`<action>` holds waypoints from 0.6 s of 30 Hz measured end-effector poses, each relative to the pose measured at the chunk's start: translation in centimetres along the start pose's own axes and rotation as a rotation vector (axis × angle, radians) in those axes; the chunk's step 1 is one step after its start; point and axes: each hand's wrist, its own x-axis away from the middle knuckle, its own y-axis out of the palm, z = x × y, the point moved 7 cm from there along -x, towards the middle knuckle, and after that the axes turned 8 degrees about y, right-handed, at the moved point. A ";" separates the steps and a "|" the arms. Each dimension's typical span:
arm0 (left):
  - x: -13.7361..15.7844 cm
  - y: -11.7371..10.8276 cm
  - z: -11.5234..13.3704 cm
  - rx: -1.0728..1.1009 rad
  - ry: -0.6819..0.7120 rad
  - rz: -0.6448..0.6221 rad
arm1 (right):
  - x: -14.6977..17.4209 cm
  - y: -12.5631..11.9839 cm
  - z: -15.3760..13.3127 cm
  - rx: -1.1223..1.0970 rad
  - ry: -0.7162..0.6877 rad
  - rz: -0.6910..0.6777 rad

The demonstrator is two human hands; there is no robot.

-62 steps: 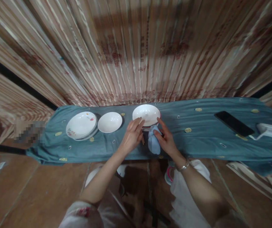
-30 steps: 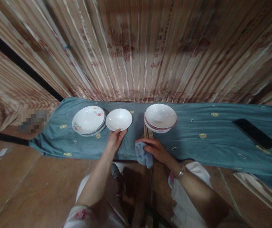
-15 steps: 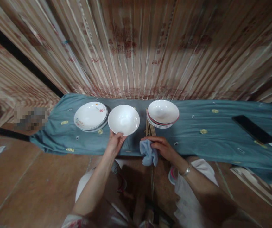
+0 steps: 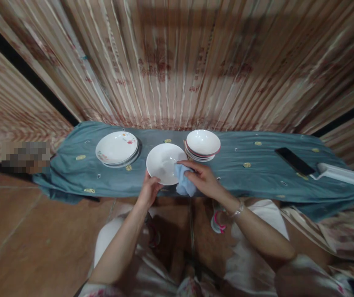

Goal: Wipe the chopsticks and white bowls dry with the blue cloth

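A white bowl (image 4: 161, 163) is tilted toward me, its near rim gripped by my left hand (image 4: 150, 189) with the thumb over the edge. My right hand (image 4: 204, 178) is closed on a light blue cloth (image 4: 185, 181), which lies against the bowl's right rim. Behind my right hand stands a stack of white bowls (image 4: 203, 143), the top ones red-rimmed. Chopsticks beside that stack are mostly hidden by the held bowl and my hand. Left of the held bowl sits a stack of white plates (image 4: 117, 148) with a floral pattern.
A teal patterned cloth (image 4: 241, 181) covers the narrow table. On its right side lie a black phone (image 4: 294, 161) and a white elongated object (image 4: 343, 175) with a cord. A striped curtain (image 4: 177, 82) hangs right behind the table; dark poles stand at both ends.
My right hand has brought the cloth up and left onto the bowl's rim. The held bowl has shifted slightly right and nearer. The view has turned a little to the right.
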 end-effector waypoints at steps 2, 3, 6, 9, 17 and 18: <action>0.2 -0.1 -0.2 -0.016 -0.018 -0.009 | -0.5 1.6 -0.7 0.229 -0.087 0.001; 0.2 -0.1 -0.4 -0.016 -0.027 -0.012 | -0.6 2.7 -0.7 0.344 -0.108 -0.006; -0.1 -0.4 -1.1 0.029 -0.048 -0.001 | -0.4 5.8 0.1 0.648 -0.081 -0.005; -0.7 -0.7 -1.7 0.096 -0.008 0.033 | 0.4 8.6 0.9 0.787 -0.066 -0.049; -1.2 -1.5 -3.1 0.076 0.007 0.049 | 2.3 11.1 1.8 0.839 -0.071 -0.117; -1.2 -1.7 -3.4 0.057 -0.002 0.044 | 2.8 11.0 1.9 0.845 -0.089 -0.126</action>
